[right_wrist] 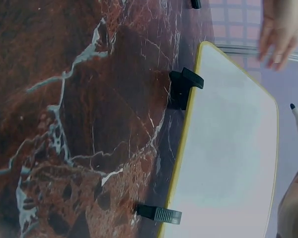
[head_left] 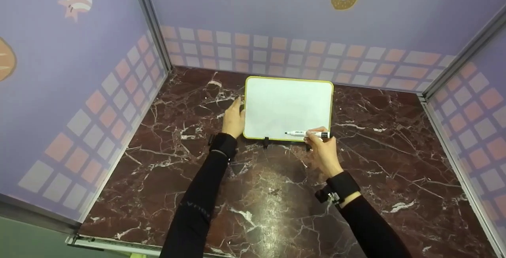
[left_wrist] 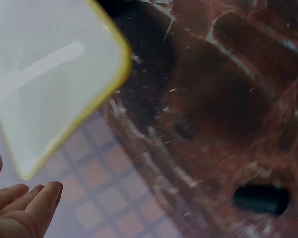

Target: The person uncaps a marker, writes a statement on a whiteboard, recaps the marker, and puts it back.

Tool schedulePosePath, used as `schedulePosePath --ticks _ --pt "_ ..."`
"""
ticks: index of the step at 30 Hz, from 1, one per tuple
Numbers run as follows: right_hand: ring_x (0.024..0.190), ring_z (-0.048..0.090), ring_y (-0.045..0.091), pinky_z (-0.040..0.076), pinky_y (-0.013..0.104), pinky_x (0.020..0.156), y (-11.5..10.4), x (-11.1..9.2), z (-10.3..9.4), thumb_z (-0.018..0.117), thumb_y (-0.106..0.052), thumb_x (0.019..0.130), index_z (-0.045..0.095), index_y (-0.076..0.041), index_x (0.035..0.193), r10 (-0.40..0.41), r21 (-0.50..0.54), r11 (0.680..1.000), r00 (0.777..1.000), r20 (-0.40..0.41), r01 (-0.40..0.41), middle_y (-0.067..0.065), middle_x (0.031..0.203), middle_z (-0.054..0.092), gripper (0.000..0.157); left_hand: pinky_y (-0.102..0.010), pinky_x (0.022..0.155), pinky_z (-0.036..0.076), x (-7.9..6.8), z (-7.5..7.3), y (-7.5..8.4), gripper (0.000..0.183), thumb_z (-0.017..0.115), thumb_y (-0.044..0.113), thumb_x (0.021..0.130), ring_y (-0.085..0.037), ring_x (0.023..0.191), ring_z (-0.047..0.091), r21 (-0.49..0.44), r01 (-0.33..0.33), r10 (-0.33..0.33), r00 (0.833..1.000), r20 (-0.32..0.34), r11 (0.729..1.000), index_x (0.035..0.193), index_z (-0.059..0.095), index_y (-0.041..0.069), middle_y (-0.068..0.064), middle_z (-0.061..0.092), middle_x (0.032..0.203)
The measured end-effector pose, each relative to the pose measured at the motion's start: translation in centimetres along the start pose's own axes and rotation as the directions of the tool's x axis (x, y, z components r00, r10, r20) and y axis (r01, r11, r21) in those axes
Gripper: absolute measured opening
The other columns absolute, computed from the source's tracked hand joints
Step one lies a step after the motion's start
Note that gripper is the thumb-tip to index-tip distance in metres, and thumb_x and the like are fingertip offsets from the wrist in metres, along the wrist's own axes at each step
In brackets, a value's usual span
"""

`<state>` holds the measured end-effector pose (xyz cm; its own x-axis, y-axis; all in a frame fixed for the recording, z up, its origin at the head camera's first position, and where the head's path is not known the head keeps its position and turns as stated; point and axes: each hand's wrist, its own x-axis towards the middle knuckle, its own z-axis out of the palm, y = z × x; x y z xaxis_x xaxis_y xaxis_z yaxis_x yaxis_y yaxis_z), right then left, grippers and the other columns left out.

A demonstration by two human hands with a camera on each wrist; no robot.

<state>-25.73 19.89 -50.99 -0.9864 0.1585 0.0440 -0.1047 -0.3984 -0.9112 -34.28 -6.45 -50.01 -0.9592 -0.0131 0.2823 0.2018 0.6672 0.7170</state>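
Observation:
A whiteboard [head_left: 288, 106] with a yellow rim stands tilted on the table, its lower edge held by black stand clips [right_wrist: 161, 214]. Its white face carries no visible marks. My right hand [head_left: 323, 151] pinches a white marker [head_left: 297, 133] near its black back end, in front of the board's lower right part. The marker's dark tip is bare and points left. At the board's left edge is my left hand [head_left: 234, 120], fingers extended and holding nothing. In the left wrist view its fingers [left_wrist: 42, 201] lie near a corner of the board.
A small black cylinder [left_wrist: 261, 199] lies on the dark red marbled table [head_left: 166, 187], beside my left wrist. Purple panels with pink and white squares [head_left: 276, 44] enclose the table at the back and on both sides. Both wrists wear black straps [head_left: 343, 185].

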Motion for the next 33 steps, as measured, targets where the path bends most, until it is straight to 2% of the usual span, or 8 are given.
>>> schedulePosePath --ticks 5,8,10,14,18,20,24,33 --pt "0.071 0.065 0.009 0.057 0.021 0.072 0.6 0.7 1.1 0.060 0.011 0.090 0.060 -0.001 0.085 -0.046 -0.068 0.997 0.999 0.018 0.047 0.003 0.083 0.065 0.013 -0.043 0.100 0.050 1.0 0.7 -2.0 0.043 0.054 0.008 0.100 -0.037 0.115 0.064 -0.143 0.171 -0.156 0.981 0.112 0.975 0.142 0.050 -0.002 -0.025 0.064 0.128" --pt "0.072 0.068 0.010 0.058 0.024 0.073 1.1 1.3 2.0 0.061 0.011 0.089 0.060 0.008 0.089 -0.090 -0.144 0.985 0.995 0.051 0.097 0.004 0.083 0.066 0.003 -0.040 0.100 0.051 1.1 1.4 -2.9 0.041 0.055 0.010 0.100 -0.034 0.116 0.065 -0.219 0.219 -0.189 0.971 0.148 0.951 0.139 0.054 -0.002 -0.023 0.066 0.126" --pt "0.074 0.070 0.011 0.059 0.026 0.076 1.4 1.7 2.8 0.064 0.010 0.088 0.059 0.014 0.093 -0.123 -0.191 0.972 0.989 0.086 0.138 0.006 0.086 0.068 0.008 -0.039 0.100 0.051 1.0 1.7 -3.4 0.039 0.056 0.010 0.100 -0.033 0.115 0.066 -0.243 0.236 -0.206 0.968 0.143 0.941 0.137 0.057 0.000 -0.022 0.068 0.122" --pt "0.077 0.070 0.010 0.057 0.022 0.073 1.8 2.7 4.9 0.072 0.003 0.086 0.064 0.016 0.098 -0.161 -0.304 0.932 0.976 0.146 0.199 0.016 0.092 0.071 0.020 -0.040 0.096 0.053 0.8 1.9 -4.2 0.035 0.059 0.007 0.098 -0.033 0.108 0.068 -0.260 0.239 -0.221 0.970 0.097 0.935 0.131 0.062 -0.001 -0.022 0.071 0.115" --pt "0.073 0.065 0.007 0.050 0.016 0.064 2.2 3.9 6.7 0.078 -0.005 0.083 0.072 0.006 0.097 -0.204 -0.451 0.852 0.963 0.178 0.264 0.022 0.098 0.071 0.019 -0.041 0.093 0.054 0.7 1.9 -4.4 0.033 0.060 0.005 0.097 -0.033 0.105 0.069 -0.263 0.246 -0.235 0.969 0.074 0.933 0.129 0.065 0.001 -0.021 0.072 0.113" --pt "0.070 0.064 0.005 0.047 0.016 0.062 2.8 4.8 7.2 0.078 -0.009 0.084 0.073 0.001 0.097 -0.233 -0.509 0.807 0.954 0.189 0.298 0.020 0.097 0.072 0.017 -0.041 0.094 0.054 0.6 2.0 -4.3 0.033 0.060 0.005 0.097 -0.033 0.106 0.068 -0.255 0.251 -0.241 0.968 0.071 0.934 0.130 0.065 0.004 -0.020 0.072 0.113" --pt "0.067 0.063 0.006 0.046 0.017 0.060 3.0 5.9 8.3 0.077 -0.010 0.085 0.074 -0.003 0.097 -0.250 -0.592 0.744 0.951 0.182 0.309 0.016 0.094 0.074 0.015 -0.041 0.096 0.053 0.6 2.4 -4.0 0.034 0.062 0.006 0.096 -0.031 0.107 0.068 -0.231 0.250 -0.244 0.968 0.056 0.940 0.129 0.066 0.007 -0.019 0.073 0.112" --pt "0.076 0.071 0.019 0.048 0.015 0.062 2.9 7.7 10.1 0.074 -0.007 0.087 0.071 -0.001 0.096 -0.271 -0.663 0.674 0.944 0.189 0.326 0.015 0.093 0.074 0.011 -0.039 0.095 0.053 0.9 2.7 -3.7 0.033 0.063 0.008 0.095 -0.030 0.107 0.068 -0.210 0.255 -0.251 0.967 0.043 0.944 0.129 0.067 0.010 -0.017 0.073 0.111"
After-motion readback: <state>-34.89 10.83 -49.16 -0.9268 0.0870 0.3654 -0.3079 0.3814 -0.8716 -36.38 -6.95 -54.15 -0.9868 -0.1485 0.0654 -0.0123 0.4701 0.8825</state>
